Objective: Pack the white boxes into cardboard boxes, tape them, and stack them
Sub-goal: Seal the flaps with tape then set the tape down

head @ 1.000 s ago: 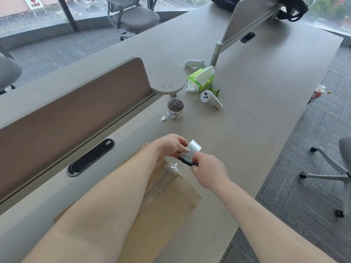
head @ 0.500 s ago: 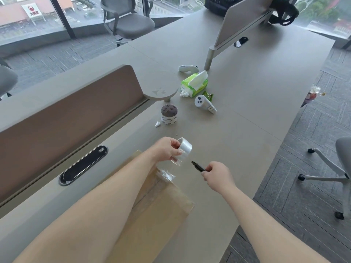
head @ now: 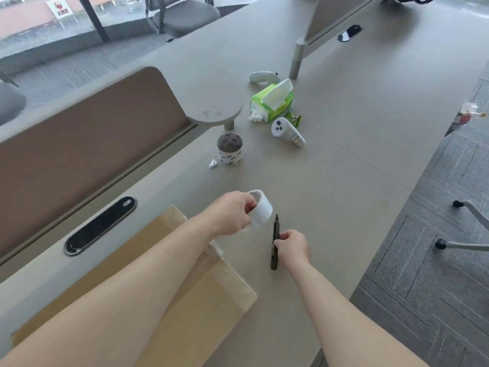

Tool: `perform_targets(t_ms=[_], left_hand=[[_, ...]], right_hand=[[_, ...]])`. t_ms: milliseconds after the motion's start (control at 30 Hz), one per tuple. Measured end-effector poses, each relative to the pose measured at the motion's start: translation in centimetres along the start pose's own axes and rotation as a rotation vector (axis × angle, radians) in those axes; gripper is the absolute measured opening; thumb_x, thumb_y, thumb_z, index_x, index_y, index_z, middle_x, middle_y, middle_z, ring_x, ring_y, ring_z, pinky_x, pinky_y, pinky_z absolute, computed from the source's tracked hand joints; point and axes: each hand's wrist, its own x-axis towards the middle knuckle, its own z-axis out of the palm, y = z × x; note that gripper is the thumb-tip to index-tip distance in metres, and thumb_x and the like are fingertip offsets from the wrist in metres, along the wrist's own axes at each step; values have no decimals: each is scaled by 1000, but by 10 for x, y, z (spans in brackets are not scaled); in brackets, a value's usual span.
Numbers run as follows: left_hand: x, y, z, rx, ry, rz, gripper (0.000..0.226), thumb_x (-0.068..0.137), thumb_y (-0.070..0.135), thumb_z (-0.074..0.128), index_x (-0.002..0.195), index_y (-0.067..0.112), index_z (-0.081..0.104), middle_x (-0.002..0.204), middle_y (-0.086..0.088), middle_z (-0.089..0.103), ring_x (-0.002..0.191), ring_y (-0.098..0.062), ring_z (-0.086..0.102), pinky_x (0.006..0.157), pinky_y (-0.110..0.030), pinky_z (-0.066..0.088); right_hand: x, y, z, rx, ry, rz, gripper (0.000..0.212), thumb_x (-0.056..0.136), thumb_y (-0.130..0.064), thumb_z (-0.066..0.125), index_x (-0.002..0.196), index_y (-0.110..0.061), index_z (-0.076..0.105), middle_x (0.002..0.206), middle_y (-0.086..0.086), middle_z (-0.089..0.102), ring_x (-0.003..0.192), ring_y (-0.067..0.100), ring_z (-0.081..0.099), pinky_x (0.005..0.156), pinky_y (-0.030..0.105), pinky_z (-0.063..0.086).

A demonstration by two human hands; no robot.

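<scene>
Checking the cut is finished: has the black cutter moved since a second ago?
Yes: the black cutter has moved right, away from the cardboard box.

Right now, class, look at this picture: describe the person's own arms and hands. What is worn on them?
The left hand and right hand are bare, with no gloves. The left forearm and right forearm are bare too: no sleeve reaches into view, and no watch or bracelet shows at either wrist.

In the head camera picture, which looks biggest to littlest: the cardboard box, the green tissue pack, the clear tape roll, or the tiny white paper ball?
1. cardboard box
2. green tissue pack
3. clear tape roll, which looks smaller even though it is nearer the camera
4. white paper ball
</scene>
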Motion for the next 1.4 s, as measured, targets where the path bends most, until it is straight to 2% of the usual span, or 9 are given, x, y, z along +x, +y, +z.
perform_targets(t_ms=[167,400,600,700,767,967,1133,1267,1400], left_hand=[[3,9,7,62,-17,-12,24,81,0,58,100,14,65,98,-10,68,81,-24,60,73,-38,53],[-6,24,3,84,1,-1,34,78,-1,55,102,19,67,97,-6,70,91,-27,65,79,-41,55],[-36,43,-25,91,-57,95,51,83,-2,54,125,23,65,112,5,68,96,-13,61,78,-23,47],[-55,48,-47,66,-73,124,59,82,-4,54,133,24,62,126,7,66,109,-12,62,92,-25,50],[-66,49,-60,44,-41,143,58,81,-5,52,129,25,65,116,8,66,100,-11,62,83,-20,50],[-73,40,-84,16,171,136,38,84,3,56,117,20,66,104,-2,54,93,-21,57,84,-35,52],[-56,30,-91,-74,286,43,41,84,-1,56,121,16,57,102,1,46,90,-18,50,79,-29,45],[-34,32,-88,-117,347,-65,36,83,-4,53,114,14,53,103,0,46,89,-19,48,77,-31,46],[-7,41,-88,-135,386,-146,32,82,-4,52,107,16,53,101,-3,50,87,-21,52,78,-34,50]], right_hand=[[3,3,-11,20,6,-42,15,92,-17,55,107,-19,60,100,-2,63,89,20,60,76,30,47],[-26,-34,-46,219,40,-333,11,91,-18,64,103,-18,65,96,-8,64,89,14,60,70,23,43],[-70,-75,-78,-140,3,-742,37,87,-7,63,122,-15,63,132,-7,57,125,8,50,98,11,30],[-94,-93,-90,-295,-61,-761,36,85,-12,61,120,-19,62,122,-6,61,116,13,54,91,19,38],[-105,-105,-95,-362,-78,-770,30,84,-17,63,114,-18,64,114,-4,63,106,15,57,87,24,42],[-110,-137,-90,-382,-188,-763,16,82,-26,71,94,-24,61,84,-6,62,74,14,58,69,29,48],[-96,-164,-76,-335,-359,-803,31,84,-15,67,113,-19,58,90,-6,57,83,15,55,75,26,45],[-67,-181,-72,-322,-508,-766,48,77,-31,62,124,-25,56,93,-4,59,90,16,58,76,25,45],[-27,-195,-73,-352,-550,-780,28,89,-19,56,115,-24,65,89,-4,63,80,15,57,73,29,45]])
